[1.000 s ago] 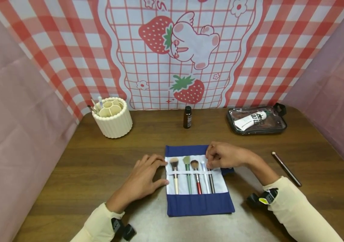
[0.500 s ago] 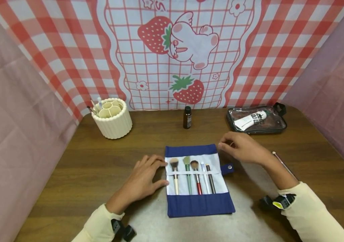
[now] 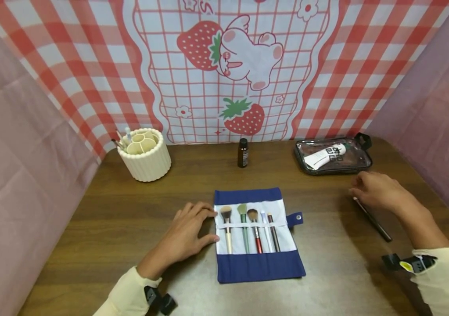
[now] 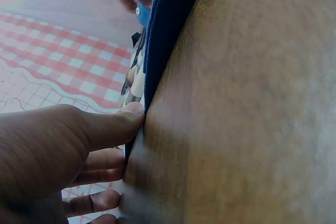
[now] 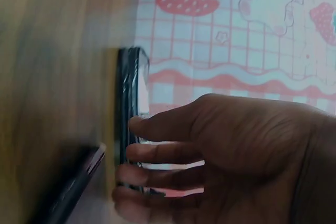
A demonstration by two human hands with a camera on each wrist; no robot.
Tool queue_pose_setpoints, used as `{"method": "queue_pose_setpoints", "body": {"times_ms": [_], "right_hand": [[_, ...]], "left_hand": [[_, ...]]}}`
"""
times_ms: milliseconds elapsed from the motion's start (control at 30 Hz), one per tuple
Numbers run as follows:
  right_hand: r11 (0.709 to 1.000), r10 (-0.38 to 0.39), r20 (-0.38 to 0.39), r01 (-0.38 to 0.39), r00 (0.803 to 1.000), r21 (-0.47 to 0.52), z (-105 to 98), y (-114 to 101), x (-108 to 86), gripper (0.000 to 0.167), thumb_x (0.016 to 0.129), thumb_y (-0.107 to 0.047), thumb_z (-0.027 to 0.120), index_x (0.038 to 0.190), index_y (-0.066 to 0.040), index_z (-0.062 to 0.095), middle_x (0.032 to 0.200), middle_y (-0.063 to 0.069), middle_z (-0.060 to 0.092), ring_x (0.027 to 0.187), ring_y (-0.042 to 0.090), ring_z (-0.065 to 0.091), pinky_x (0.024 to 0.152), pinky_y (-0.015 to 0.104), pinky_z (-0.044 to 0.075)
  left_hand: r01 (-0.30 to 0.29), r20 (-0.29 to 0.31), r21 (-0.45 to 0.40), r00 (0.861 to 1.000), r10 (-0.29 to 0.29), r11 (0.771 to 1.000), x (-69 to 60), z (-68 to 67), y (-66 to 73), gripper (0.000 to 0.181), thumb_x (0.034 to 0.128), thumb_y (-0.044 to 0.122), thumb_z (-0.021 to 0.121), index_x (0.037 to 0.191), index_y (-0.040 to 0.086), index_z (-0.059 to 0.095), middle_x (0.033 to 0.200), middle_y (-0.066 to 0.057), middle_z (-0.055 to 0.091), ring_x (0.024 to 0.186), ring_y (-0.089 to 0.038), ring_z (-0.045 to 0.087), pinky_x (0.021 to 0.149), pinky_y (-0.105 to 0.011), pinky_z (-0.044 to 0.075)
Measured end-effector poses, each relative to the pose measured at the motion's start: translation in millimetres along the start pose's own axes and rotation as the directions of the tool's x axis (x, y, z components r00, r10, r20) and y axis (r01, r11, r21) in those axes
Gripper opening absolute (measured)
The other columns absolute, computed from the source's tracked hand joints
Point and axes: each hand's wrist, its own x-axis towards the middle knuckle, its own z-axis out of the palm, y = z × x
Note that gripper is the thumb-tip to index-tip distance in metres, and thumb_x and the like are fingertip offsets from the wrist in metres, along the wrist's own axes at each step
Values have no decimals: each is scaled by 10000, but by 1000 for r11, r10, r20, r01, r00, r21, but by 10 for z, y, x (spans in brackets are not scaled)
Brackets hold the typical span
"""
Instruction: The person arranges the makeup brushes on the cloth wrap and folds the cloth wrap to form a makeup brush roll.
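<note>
A blue and white brush roll (image 3: 261, 267) lies unrolled on the table, with several brushes side by side under its white elastic band. My left hand (image 3: 186, 230) rests at the roll's left edge, thumb and fingertips touching it; the left wrist view shows the thumb (image 4: 113, 127) against the blue edge. On the right, my right hand (image 3: 382, 191) hovers by the pale tip of a dark brush (image 3: 378, 226) lying on the table. In the right wrist view the fingers of the right hand (image 5: 173, 156) are loosely extended and hold nothing, with the dark brush (image 5: 68, 192) beside them.
A cream ribbed holder (image 3: 147, 162) with a few brushes stands at the back left. A small dark bottle (image 3: 242, 153) stands at the back middle. A clear, black-edged pouch (image 3: 340, 166) with a white tube (image 3: 323, 157) lies at the back right.
My right hand has left the right side of the brush roll and moved right to the loose dark brush, uncovering the snap tab. My left hand stays at the roll's edge.
</note>
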Motion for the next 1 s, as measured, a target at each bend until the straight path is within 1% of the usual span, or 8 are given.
{"method": "queue_pose_setpoints", "body": {"times_ms": [167, 267, 500, 567, 633, 733, 833, 1000], "right_hand": [[995, 96, 94, -95, 991, -17, 37, 117, -77, 294, 930, -340, 657, 754, -133, 545, 720, 35, 524, 688, 255, 524, 572, 445, 409], [992, 123, 121, -123, 985, -8, 70, 119, -90, 311, 930, -355, 656, 716, -160, 539, 704, 21, 503, 685, 243, 499, 576, 421, 387], [992, 125, 120, -125, 985, -9, 92, 117, -49, 232, 918, -236, 594, 707, -149, 555, 689, 33, 532, 670, 249, 526, 584, 414, 403], [993, 120, 102, -122, 987, 5, 88, 108, -30, 267, 928, -239, 580, 682, -142, 543, 670, 38, 528, 659, 257, 523, 575, 412, 398], [993, 108, 75, -110, 991, 34, 75, 86, -4, 274, 949, -251, 576, 713, -111, 583, 677, 30, 547, 667, 253, 529, 573, 401, 401], [992, 72, 24, -74, 997, 103, 43, 16, 56, 257, 979, -262, 589, 875, -42, 671, 712, -2, 612, 671, 208, 575, 578, 375, 420], [984, 35, -37, -28, 999, 173, 2, -99, 132, 297, 1001, -275, 586, 1043, 4, 680, 792, 0, 688, 657, 154, 634, 602, 360, 454], [960, 1, -160, 44, 987, 278, -52, -334, 257, 333, 1010, -333, 598, 1088, -24, 691, 913, 78, 730, 700, 154, 686, 673, 352, 490]], "left_hand": [[3, -3, 9, 1000, -3, 1000, -5, 7, 1, 564, 840, 434, 804, 1275, 106, 659, 1324, -41, 562, 1186, -268, 484, 913, -448, 399], [5, -5, 7, 1000, -5, 1000, -6, 10, 1, 561, 840, 429, 805, 1273, 104, 659, 1323, -43, 563, 1186, -268, 484, 916, -449, 397], [1, -9, 5, 1000, -1, 1000, -2, 6, -3, 567, 839, 438, 803, 1278, 108, 660, 1323, -37, 562, 1182, -264, 485, 918, -444, 397], [1, -10, 7, 1000, 0, 1000, -2, 8, 0, 565, 839, 433, 804, 1277, 107, 659, 1322, -37, 562, 1185, -265, 484, 919, -445, 398], [0, -10, 9, 1000, 0, 1000, -4, 9, 1, 564, 840, 432, 803, 1276, 105, 659, 1322, -38, 561, 1186, -265, 484, 919, -445, 399], [-1, -6, 3, 1000, 1, 1000, -8, 1, 3, 568, 841, 440, 801, 1279, 108, 658, 1325, -39, 561, 1186, -267, 484, 919, -448, 399], [-2, -3, -2, 1000, 2, 1000, -10, -8, 3, 572, 842, 448, 797, 1281, 111, 657, 1329, -43, 562, 1187, -270, 485, 919, -452, 399], [-2, -4, 1, 1000, 2, 1000, -10, -7, 4, 574, 843, 452, 795, 1283, 111, 656, 1333, -47, 562, 1192, -270, 484, 925, -460, 400]]}}
